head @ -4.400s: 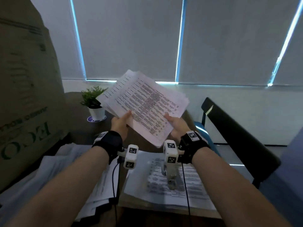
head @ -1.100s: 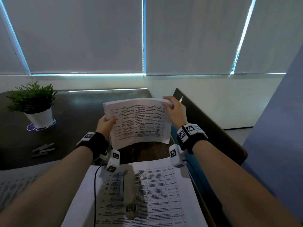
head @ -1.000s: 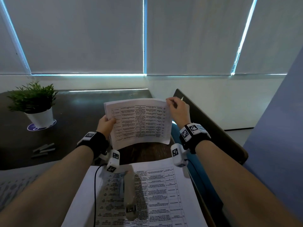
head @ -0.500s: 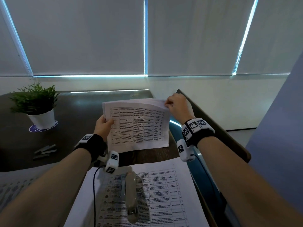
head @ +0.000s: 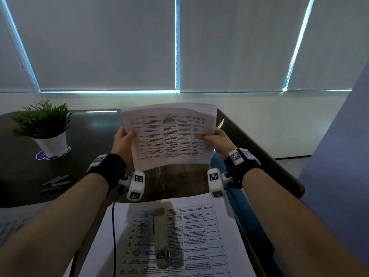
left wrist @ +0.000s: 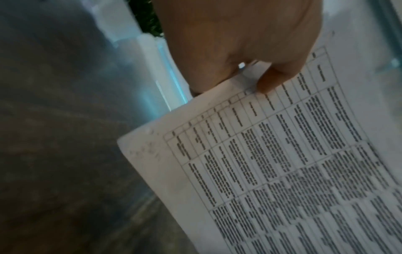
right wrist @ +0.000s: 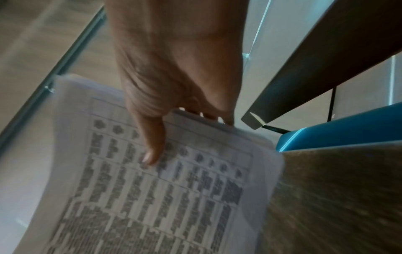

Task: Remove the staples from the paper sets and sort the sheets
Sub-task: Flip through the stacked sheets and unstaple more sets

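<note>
Paper is the thing at risk. A thick set of printed sheets (head: 168, 134) is held upright in the air above the dark wooden table (head: 179, 180), well clear of the flat pile of sheets (head: 207, 226) and the stapler-like tool (head: 161, 234) lying nearer the body.

At the far left a potted plant (head: 43, 126) and a few small grey strips (head: 56, 182) are seen on a darker table; neither is touched.

The left edge of the set is clamped by the left hand (head: 122, 141), thumb over the printed face and fingers hidden behind. From the left wrist view, dimples are made out in the sheet's corner, though no staple can be confirmed.

The right edge is gripped by the right hand (head: 216, 143), thumb laid flat across the table print, fingers curled behind the stack. Both forearms are raised and roughly parallel, wrists bent slightly upward.

Since only the side edges are pinched, inner sheets could be let slip downward if either grip were relaxed. A bowed top edge is already visible; squeezing harder would probably crease the pages. The chair back (head: 259, 148) just beside the right hand could be struck.
</note>
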`<state>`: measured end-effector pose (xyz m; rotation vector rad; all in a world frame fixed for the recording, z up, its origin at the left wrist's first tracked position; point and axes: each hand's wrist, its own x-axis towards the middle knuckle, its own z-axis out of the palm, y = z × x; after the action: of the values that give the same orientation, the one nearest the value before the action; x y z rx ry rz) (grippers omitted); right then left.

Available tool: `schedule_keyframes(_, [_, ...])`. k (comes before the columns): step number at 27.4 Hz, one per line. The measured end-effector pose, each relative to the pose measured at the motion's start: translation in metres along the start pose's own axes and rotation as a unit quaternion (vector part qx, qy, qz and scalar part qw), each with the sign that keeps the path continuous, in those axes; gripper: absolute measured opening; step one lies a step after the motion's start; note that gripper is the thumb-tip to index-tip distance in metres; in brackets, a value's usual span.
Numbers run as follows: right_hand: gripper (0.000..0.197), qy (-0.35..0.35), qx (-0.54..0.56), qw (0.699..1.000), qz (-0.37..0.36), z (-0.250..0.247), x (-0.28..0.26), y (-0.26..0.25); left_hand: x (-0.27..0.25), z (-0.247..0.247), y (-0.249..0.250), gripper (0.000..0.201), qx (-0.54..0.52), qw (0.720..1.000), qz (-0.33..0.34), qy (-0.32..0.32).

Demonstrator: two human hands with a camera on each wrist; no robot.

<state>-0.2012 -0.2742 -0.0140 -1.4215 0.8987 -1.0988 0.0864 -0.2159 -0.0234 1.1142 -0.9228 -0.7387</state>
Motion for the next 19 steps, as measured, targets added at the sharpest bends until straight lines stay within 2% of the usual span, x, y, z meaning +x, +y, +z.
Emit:
schedule_keyframes(1, [0.03, 0.018, 0.0, 1.0, 0.011, 0.0, -0.001, 0.005, 0.0, 0.001, -0.002, 0.028, 0.009, 1.0, -0.004, 0.002])
schedule_keyframes(2, [0.034, 0.034, -0.005, 0.999, 0.029, 0.001, 0.001, 0.014, -0.001, 0.002, -0.007, 0.03, 0.024, 1.0, -0.012, 0.002])
schedule_keyframes(4, [0.054, 0.034, -0.017, 0.996, 0.075, 0.006, -0.001, 0.028, -0.01, 0.005, -0.019, 0.037, 0.077, 0.997, -0.032, 0.006])
schedule_keyframes(6, [0.066, 0.033, 0.012, 0.996, 0.082, 0.016, -0.001, 0.034, -0.018, 0.014, -0.021, 0.037, 0.097, 0.994, -0.022, 0.038])
schedule_keyframes(9, [0.055, 0.067, 0.043, 0.996, 0.035, 0.02, 0.005, 0.018, -0.012, 0.026, -0.001, 0.029, 0.062, 0.992, 0.041, 0.101])
schedule_keyframes(11, [0.044, 0.088, 0.032, 0.996, 0.004, 0.02, 0.007, 0.007, -0.004, 0.021, 0.003, 0.026, 0.107, 0.984, 0.073, 0.12])
schedule_keyframes(13, [0.052, 0.086, -0.058, 0.994, -0.039, 0.019, 0.007, 0.005, -0.006, 0.012, -0.004, 0.051, 0.201, 0.971, 0.099, 0.086])
schedule_keyframes(15, [0.068, 0.081, -0.186, 0.973, -0.106, 0.019, -0.001, 0.004, -0.016, 0.008, -0.01, 0.077, 0.254, 0.956, 0.143, 0.04])
schedule_keyframes(17, [0.075, 0.068, -0.316, 0.928, -0.187, 0.015, -0.003, 0.002, -0.02, 0.008, -0.007, 0.075, 0.303, 0.935, 0.18, 0.039])
schedule_keyframes(19, [0.066, 0.058, -0.417, 0.884, -0.202, 0.009, -0.001, -0.001, -0.018, 0.005, -0.006, 0.062, 0.344, 0.919, 0.19, 0.041])
